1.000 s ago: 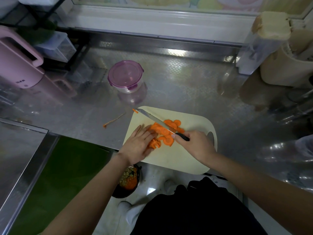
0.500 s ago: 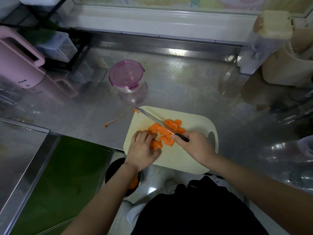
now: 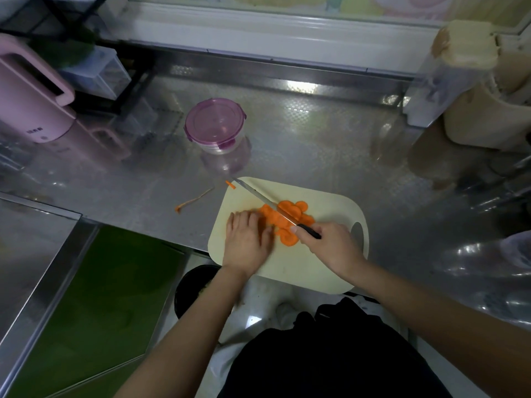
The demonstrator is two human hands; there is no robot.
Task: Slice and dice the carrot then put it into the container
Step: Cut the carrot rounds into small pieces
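Carrot slices (image 3: pixel 283 218) lie heaped on the board (image 3: pixel 324 262) at the near edge of the bench (image 3: pixel 316 139). The right hand (image 3: pixel 334 247) is clamped round the handle of the knife (image 3: pixel 270 203), whose blade slants far-left across the slices. The left hand (image 3: pixel 247 242) rests against the heap's left side. It is blurred, so I cannot tell whether it grips any carrot. The lidded container (image 3: pixel 215 124) stands farther back, well apart.

The left hand (image 3: pixel 247 242) and right hand (image 3: pixel 333 248) are bare, and so are both forearms (image 3: pixel 184 334). A black garment (image 3: pixel 330 357) covers the lap, and blurred white footwear (image 3: pixel 284 310) shows just above that garment.
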